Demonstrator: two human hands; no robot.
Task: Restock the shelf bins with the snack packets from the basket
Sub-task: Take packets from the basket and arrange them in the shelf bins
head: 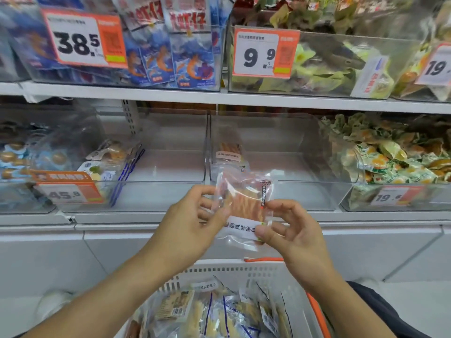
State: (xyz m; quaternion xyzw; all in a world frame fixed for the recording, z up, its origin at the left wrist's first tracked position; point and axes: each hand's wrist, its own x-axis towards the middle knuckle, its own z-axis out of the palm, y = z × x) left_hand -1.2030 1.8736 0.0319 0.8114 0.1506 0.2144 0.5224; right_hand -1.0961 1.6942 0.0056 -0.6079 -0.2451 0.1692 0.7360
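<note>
2 hands: left hand, right hand. 1 held snack packet, 1 basket, 4 readable price tags, 2 shelves.

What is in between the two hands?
A clear snack packet, pinched by the left hand and right hand, in the head view.

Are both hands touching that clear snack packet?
Touching. The head view shows the left hand pinching the clear snack packet at its left edge, and the right hand pinching its white label.
</note>
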